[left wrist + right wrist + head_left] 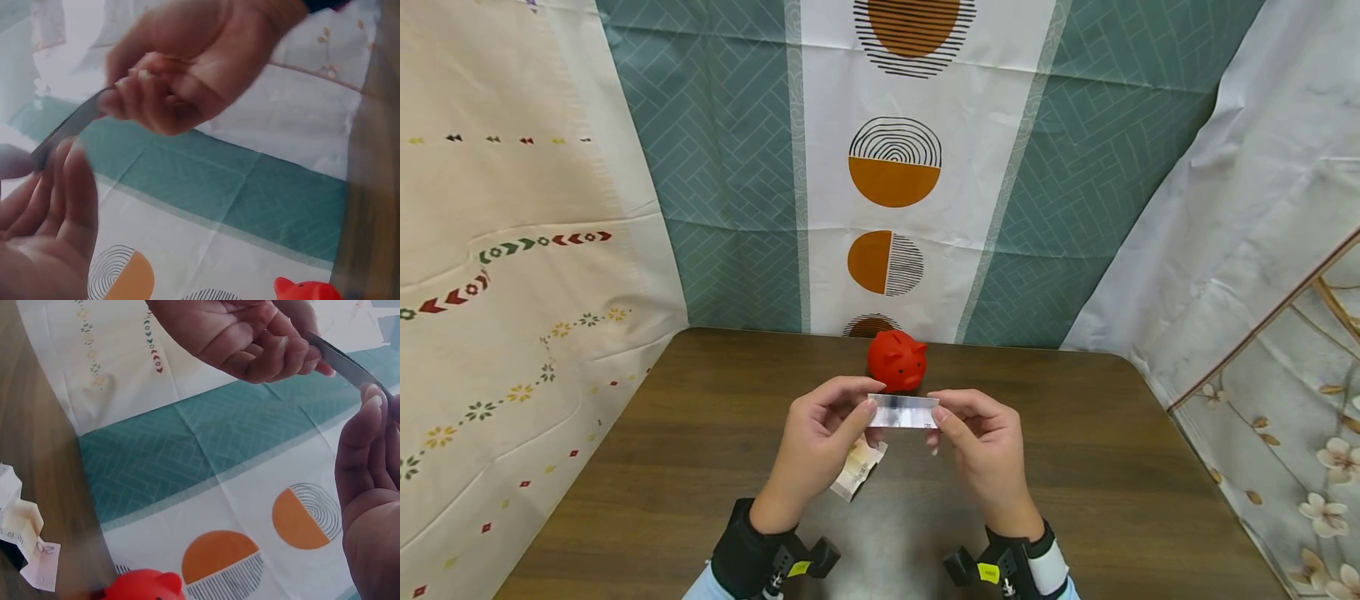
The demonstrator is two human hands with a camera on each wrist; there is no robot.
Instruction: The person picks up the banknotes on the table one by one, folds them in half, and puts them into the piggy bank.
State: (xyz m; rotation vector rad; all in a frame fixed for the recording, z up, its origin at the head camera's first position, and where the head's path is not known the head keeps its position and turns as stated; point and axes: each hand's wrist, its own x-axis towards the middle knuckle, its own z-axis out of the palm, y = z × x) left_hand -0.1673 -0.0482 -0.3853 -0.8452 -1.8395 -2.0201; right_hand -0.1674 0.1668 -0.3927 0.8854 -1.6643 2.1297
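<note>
Between both hands a narrow, pale silvery strip, which looks like a folded banknote (902, 412), is stretched out level above the table. My left hand (820, 442) pinches its left end between thumb and fingers. At the other end, my right hand (988, 442) pinches it the same way. The wrist views show the folded banknote (347, 365) nearly edge-on and slightly bowed. Below and behind the left hand lies a creased banknote (857, 468), partly hidden by that hand; the right wrist view shows its crumpled folds.
A red piggy bank (897, 361) stands just beyond the hands, near the back edge of the brown wooden table (1097, 467). Patterned cloths (730, 167) hang behind the table and along both sides.
</note>
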